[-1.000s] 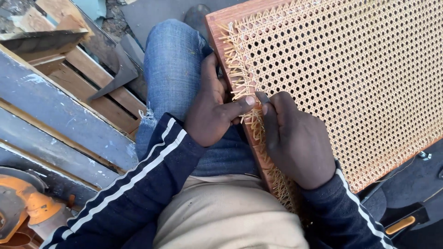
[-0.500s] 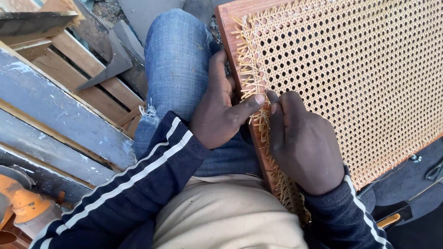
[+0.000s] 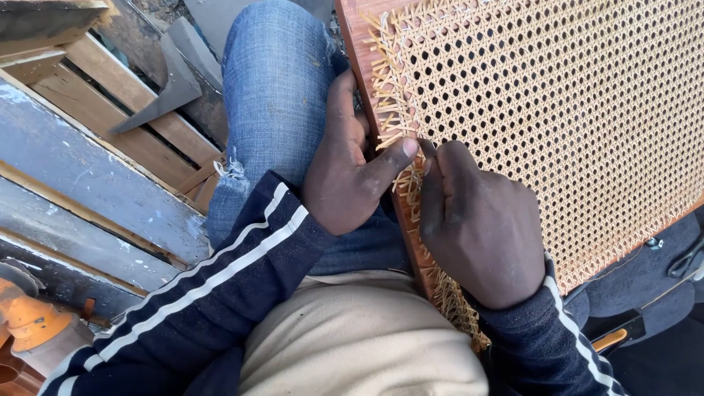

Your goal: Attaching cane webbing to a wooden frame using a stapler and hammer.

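Note:
A woven cane panel (image 3: pixel 572 125) in a reddish wooden frame (image 3: pixel 359 59) rests across my lap and jeans-clad knee. Loose cane strand ends (image 3: pixel 389 88) stick out along its left edge. My left hand (image 3: pixel 345 176) grips the frame's edge, its thumb pressed onto the strand ends. My right hand (image 3: pixel 477 220) lies on the weave beside it, with fingertips pinching a cane strand right next to the left thumb. What the fingertips hold is partly hidden.
Weathered wooden planks (image 3: pixel 95 169) and a slatted pallet lie to the left. An orange tool (image 3: pixel 33 323) sits at the lower left. Dark tools, one with an orange handle (image 3: pixel 609 339), lie on a dark surface at the lower right.
The view has shifted slightly up the panel. Both hands stay at the same spot on the frame's edge, with the left thumb and right fingertips working the strand ends.

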